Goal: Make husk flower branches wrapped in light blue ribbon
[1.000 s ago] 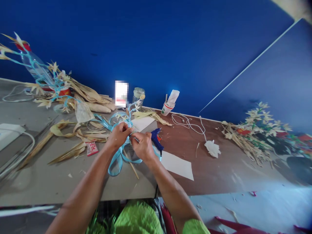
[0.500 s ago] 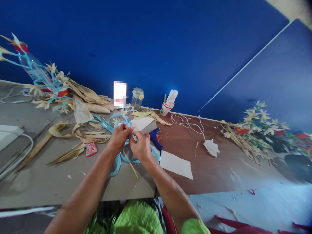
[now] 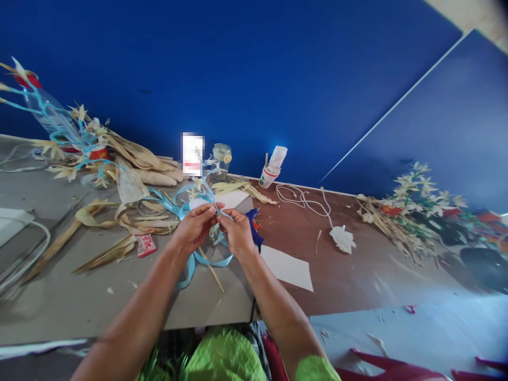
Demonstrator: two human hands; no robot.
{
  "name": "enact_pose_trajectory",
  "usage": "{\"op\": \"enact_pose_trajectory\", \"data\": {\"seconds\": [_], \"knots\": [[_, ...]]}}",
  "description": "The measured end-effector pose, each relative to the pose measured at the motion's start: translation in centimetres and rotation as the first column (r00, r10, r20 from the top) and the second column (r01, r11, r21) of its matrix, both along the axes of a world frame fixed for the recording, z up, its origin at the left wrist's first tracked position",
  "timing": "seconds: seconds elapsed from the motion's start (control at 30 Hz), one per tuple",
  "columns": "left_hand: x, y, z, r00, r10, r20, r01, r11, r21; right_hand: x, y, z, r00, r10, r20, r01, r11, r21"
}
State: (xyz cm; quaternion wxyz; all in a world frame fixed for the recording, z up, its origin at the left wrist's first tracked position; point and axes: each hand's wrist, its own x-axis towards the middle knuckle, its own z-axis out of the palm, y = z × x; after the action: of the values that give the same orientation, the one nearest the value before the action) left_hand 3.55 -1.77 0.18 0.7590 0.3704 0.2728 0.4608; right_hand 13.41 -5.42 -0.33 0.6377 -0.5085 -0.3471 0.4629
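Observation:
Over the table's middle my left hand [image 3: 195, 228] pinches a thin blue-wrapped stem [image 3: 212, 190], which rises between my hands toward small pale flowers. My right hand [image 3: 238, 230] sits close beside it, fingertips closed on light blue ribbon [image 3: 225, 214] at the stem. More of the ribbon loops down below my hands and lies on the table. Just right of my right hand, partly hidden by it, lies a blue glue gun [image 3: 254, 225]. A thin wooden stick [image 3: 211, 271] rests under the ribbon loop.
Dried corn husks [image 3: 105, 248] and a pink packet [image 3: 146, 245] lie at left. A plastic bottle [image 3: 50, 108] with blue-stemmed flowers stands behind. Near the blue wall are a jar [image 3: 221, 161] and a paper cup [image 3: 269, 175]. White card [image 3: 288, 268] and a cable [image 3: 304, 198] lie right.
My right hand has turned and shifted slightly right, drawing ribbon out from the stem and covering more of the glue gun. My left hand keeps its pinch. The view has shifted slightly.

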Motion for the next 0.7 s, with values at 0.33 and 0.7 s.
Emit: {"op": "enact_pose_trajectory", "data": {"seconds": [0.33, 0.7], "knots": [[-0.6, 0.8, -0.3, 0.997, 0.083, -0.009, -0.083, 0.996, 0.014, -0.1, -0.3, -0.2, 0.968, -0.021, 0.252, 0.01, 0.999, 0.044], [-2.0, 1.0, -0.4, 0.789, 0.269, -0.553, 0.039, 0.876, 0.481, 0.4, -0.4, -0.2, 0.984, 0.046, 0.172, -0.048, 0.999, 0.011]]}}
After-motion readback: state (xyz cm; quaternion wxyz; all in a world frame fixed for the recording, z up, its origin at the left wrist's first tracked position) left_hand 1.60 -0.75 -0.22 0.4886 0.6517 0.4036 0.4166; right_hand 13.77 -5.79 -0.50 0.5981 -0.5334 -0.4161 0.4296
